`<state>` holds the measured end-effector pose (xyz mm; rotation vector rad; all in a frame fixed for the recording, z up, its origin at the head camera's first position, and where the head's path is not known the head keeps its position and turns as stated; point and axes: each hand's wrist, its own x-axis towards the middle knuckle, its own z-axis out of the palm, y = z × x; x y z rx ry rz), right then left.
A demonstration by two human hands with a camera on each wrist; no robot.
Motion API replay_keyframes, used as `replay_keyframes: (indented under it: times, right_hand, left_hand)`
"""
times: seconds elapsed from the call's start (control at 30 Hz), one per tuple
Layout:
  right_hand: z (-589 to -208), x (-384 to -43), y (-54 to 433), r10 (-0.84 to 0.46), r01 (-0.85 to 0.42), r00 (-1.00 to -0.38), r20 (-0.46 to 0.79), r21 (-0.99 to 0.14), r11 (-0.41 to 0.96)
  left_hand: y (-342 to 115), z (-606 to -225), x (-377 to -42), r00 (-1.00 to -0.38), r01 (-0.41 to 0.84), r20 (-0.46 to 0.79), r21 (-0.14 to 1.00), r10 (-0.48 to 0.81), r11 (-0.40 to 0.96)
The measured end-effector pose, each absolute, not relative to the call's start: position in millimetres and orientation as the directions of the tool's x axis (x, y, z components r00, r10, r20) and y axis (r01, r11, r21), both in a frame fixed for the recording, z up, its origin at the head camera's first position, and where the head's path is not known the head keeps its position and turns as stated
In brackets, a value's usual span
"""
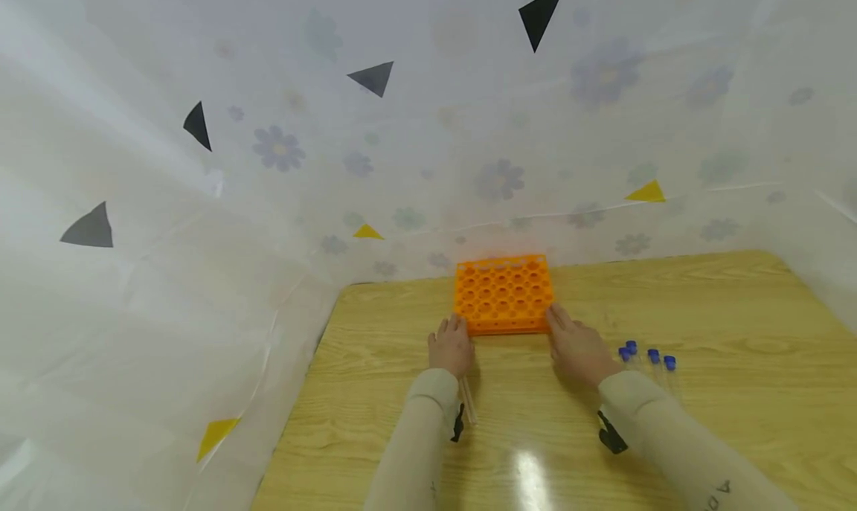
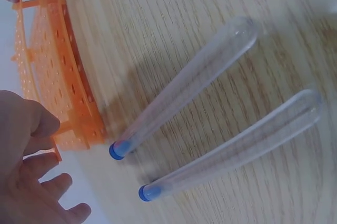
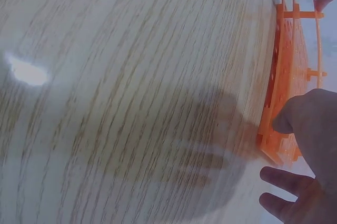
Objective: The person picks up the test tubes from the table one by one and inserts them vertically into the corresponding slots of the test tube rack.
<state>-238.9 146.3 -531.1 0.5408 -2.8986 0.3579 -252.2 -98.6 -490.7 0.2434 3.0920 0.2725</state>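
Observation:
An orange test tube rack (image 1: 502,291) with rows of round holes is at the far side of the table. My left hand (image 1: 451,347) grips its near left corner, thumb and index finger at the end post in the left wrist view. At the opposite end my right hand (image 1: 581,351) holds the rack, its thumb (image 3: 284,121) against the frame and the lower fingers spread off it. Two clear test tubes (image 2: 189,89) with blue caps lie near the left hand; in the head view the left hand and forearm partly cover them.
Several more blue-capped tubes (image 1: 654,356) lie on the table right of the right hand, partly behind that forearm. The wood-grain table (image 1: 375,362) meets a white patterned sheet (image 1: 428,161) along its back and left edges, close behind the rack.

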Motion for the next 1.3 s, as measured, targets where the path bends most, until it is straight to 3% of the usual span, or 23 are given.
replay_keyframes:
  times: [0.27,0.63,0.97,1.3]
  right_hand:
    - [-520.0,-233.0,149.0,-0.344,-0.38,-0.924,0.167,-0.291,0.878]
    - [-507.1,-223.6,160.1,-0.304,-0.352,-0.935,0.182,-0.38,0.855]
    - [-511.2,-224.8,174.7,-0.294,-0.368,-0.924,0.243,-0.371,0.852]
    - [-515.7,-222.1,188.6,-0.383,-0.496,-0.843,0.377,-0.272,0.825]
  left_hand:
    - [-100.9,-488.9,-247.8,-0.981,0.193,0.0,0.136,0.195,0.972]
    - [-92.3,-479.1,-243.2,-0.974,0.219,-0.02,0.183,0.227,0.958]
    - [-86.4,-479.9,-241.8,-0.955,0.297,0.066,0.123,0.291,0.947]
    - [-84.6,-480.7,-241.7,-0.909,0.36,0.215,-0.025,0.356,0.933]
